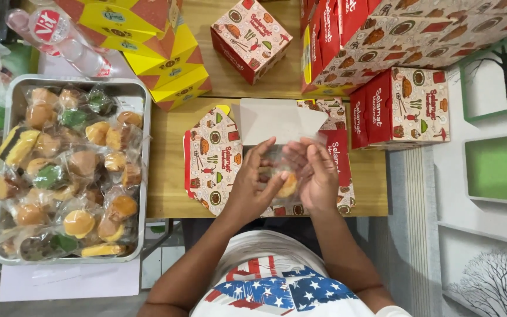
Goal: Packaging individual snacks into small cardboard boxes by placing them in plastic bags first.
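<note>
The fingers (pixel 265 154) of the left hand (pixel 252 186) curl around a clear-wrapped golden pastry (pixel 287 185), thumb pressed to it; the right hand (pixel 314 176) cups the same wrapper from the other side, fingers closed on the plastic. Both hover over an unfolded red patterned box (pixel 215 155) lying flat on the wooden surface (pixel 168 176). To the left sits a metal tray (pixel 143 176) filled with wrapped pastries; assembled boxes (pixel 409 105) stand to the right.
</note>
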